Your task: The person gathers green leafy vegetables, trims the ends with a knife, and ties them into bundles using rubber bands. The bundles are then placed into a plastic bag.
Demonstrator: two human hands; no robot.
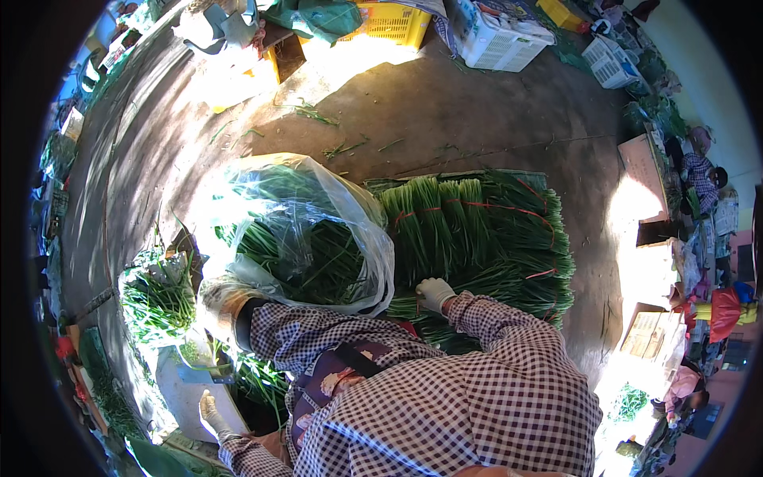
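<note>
My left hand [214, 414], in a pale glove, is at the lower left beside a white board or box side [188, 393]; nothing shows in it. My right hand [435, 293], in a white glove, touches the near side of a stack of long green leaves, probably chives [429, 238]. Its fingertips are partly hidden, so its hold is unclear. Several bundles in the stack have red ties [539, 274]. Left of the stack, a large clear plastic bag [369, 238] holds more long greens [322, 256]. Loose greens [158, 298] lie in a bag at the left.
A metal bracket or blade [223, 378] is fixed at the white board's edge. Stray leaves [346, 146] lie on the concrete floor [453, 113]. Yellow [387, 27] and white [503, 45] plastic crates stand at the far side. Other people [700, 179] are along the right side.
</note>
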